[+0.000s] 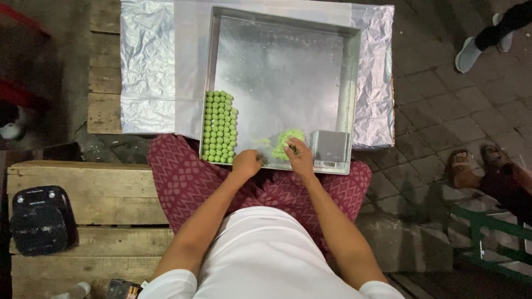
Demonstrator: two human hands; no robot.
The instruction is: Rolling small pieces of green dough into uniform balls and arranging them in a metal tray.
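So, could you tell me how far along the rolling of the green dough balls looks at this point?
Done: a few neat columns of small green balls fill the left edge of the metal tray. In hand: the right hand pinches at the lump of green dough, while the left hand is closed, contents hidden. Left: that lump remains, and most of the tray is bare.

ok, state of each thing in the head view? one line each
left hand: closed, at the tray's near edge
right hand: fingers pinching the green dough lump
green balls: rolled, in rows at the tray's left side
metal tray: mostly bare, resting on foil
small metal container: in the tray's near right corner
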